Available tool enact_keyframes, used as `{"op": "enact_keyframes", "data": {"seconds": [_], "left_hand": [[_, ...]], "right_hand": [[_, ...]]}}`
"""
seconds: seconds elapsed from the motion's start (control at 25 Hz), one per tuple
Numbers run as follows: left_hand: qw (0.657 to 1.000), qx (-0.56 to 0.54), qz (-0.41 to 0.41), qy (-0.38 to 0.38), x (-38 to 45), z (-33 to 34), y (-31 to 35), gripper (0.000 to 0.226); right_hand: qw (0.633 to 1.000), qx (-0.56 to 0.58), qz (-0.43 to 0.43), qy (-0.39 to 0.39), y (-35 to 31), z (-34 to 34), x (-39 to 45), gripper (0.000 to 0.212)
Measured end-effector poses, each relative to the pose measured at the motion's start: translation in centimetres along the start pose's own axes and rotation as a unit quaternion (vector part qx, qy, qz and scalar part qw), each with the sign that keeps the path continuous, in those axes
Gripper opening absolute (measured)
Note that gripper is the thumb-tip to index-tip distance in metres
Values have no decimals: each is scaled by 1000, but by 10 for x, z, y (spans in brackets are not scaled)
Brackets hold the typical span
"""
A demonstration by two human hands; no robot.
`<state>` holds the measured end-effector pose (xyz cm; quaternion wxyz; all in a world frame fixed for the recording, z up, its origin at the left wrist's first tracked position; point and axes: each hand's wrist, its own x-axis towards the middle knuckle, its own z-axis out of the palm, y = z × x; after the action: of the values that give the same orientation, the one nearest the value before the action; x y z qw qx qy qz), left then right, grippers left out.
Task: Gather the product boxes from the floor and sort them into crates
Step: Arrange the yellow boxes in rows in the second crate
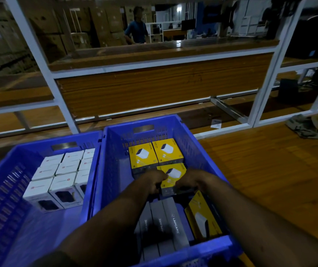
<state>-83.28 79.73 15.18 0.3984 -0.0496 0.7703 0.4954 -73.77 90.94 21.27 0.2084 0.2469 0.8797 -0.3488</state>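
Observation:
Two blue crates stand side by side on the floor. The right crate [154, 124] holds yellow product boxes: two [155, 154] at its far end, a third [174, 173] just in front of them. My left hand [155, 182] and my right hand [190, 183] both grip that third yellow box from its near side. Nearer to me lie grey boxes [170, 220] on their sides and another yellow box [202, 218] tilted against the right wall. The left crate [6, 164] holds several white boxes [61, 170] packed in rows.
A white metal rack [61, 105] with wooden shelves stands right behind the crates. Wooden floor [269, 170] stretches to the right. A crumpled cloth [304, 126] and a small paper [216, 123] lie by the rack. A person [136, 27] stands far behind the shelves.

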Motion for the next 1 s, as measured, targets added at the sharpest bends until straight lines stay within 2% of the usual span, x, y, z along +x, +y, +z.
{"op": "enact_keyframes", "data": {"seconds": [0.04,0.08,0.16,0.32,0.36,0.4,0.48,0.76,1.0], "left_hand": [[1000,13,3,-3,2,3,-1,15],[1000,27,3,-7,0,6,-3,16],[998,68,5,-5,-2,10,-5,19],[991,131,19,8,-3,11,-5,12],[990,137,17,8,-5,11,-5,17],[990,141,9,4,-6,11,-5,21],[992,125,-7,-5,-7,12,-5,15],[996,89,10,-24,-14,12,-5,28],[991,132,33,-4,-24,13,-7,35]], "right_hand": [[999,-37,-3,-5,-1,2,-1,24],[998,-71,-4,1,-1,5,1,35],[988,-142,3,54,1,11,0,57],[960,-237,-68,133,2,16,-13,39],[949,-263,-84,151,1,17,-15,35],[938,-287,-85,174,-1,19,-14,34],[924,-322,-73,192,-2,26,-8,35],[934,-313,-131,113,-2,9,-20,33],[937,-330,-79,83,-3,11,-22,38]]}}
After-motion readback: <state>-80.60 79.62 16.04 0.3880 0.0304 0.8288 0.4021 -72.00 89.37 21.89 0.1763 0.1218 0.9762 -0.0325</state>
